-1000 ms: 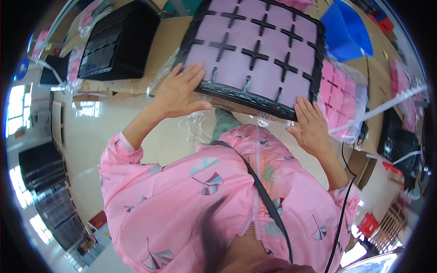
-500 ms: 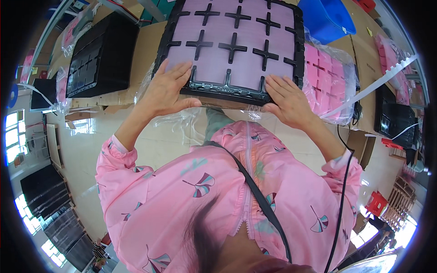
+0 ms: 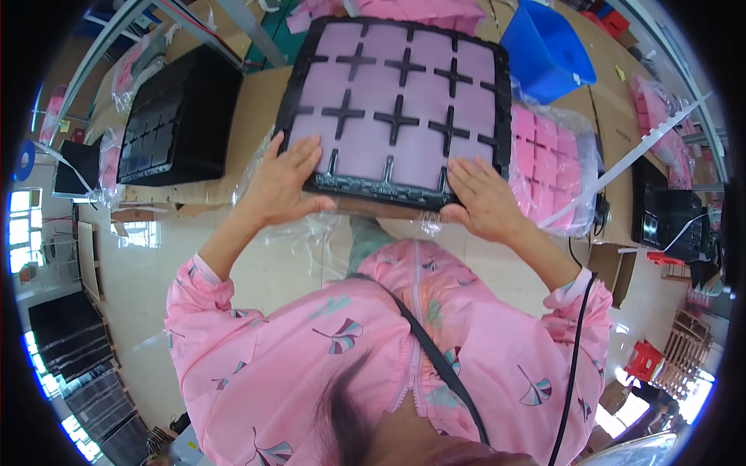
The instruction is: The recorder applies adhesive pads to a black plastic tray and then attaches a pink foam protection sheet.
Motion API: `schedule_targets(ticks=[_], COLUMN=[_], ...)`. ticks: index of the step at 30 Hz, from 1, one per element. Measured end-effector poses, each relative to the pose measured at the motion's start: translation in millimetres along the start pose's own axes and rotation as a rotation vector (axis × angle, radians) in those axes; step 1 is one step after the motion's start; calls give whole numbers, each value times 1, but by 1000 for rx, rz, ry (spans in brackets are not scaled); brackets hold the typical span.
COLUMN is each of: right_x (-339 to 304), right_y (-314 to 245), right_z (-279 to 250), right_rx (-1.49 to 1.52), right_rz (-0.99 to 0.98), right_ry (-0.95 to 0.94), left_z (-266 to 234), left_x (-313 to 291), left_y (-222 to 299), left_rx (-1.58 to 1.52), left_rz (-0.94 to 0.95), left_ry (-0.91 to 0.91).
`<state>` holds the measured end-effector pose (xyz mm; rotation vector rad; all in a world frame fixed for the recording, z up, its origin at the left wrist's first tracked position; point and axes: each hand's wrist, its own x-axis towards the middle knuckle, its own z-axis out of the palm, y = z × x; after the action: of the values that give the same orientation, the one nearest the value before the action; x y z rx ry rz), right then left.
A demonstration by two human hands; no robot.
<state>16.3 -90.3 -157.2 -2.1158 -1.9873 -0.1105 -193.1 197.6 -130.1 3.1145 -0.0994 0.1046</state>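
A black plastic tray (image 3: 397,119) with raised cross-shaped dividers lies on the bench straight ahead of me. Pale pink sheet material (image 3: 365,145) shows between its crosses. My left hand (image 3: 289,180) rests on the tray's near left corner, fingers stretched forward and thumb out to the side. At the near right corner my right hand (image 3: 483,194) lies flat, its fingertips over the pink and its thumb by the front rim. Neither hand grips anything. Clear plastic film (image 3: 307,233) hangs from the bench edge below the tray.
Black trays (image 3: 183,116) stand stacked at the left. To the right are a blue bin (image 3: 546,54) and pink foam pieces (image 3: 545,167) in clear bags. Behind the tray lies more pink material (image 3: 427,11). A white notched strip (image 3: 629,165) crosses the right side.
The view has shifted, so the tray sits lower and its far edge shows, with pink material behind it. Both hands stay flat at its near corners.
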Motion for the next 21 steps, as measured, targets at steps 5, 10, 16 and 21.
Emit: schedule_targets(ticks=[5,10,16,21], right_x=[-29,-4,-23,4], right_y=[2,0,7,-3], right_z=[-17,-5,-9,-5], right_rx=[36,67,63,31], right_rz=[44,35,51,67], right_ry=[-66,7,-28,12], left_z=[-10,-4,-8,3], left_x=[-14,5,-10,8], left_y=[-2,0,0,-4], left_rx=[-53,-12,-60,-63], left_rz=[-68,-44,-61,-57], left_ry=[-93,-54,-66,16])
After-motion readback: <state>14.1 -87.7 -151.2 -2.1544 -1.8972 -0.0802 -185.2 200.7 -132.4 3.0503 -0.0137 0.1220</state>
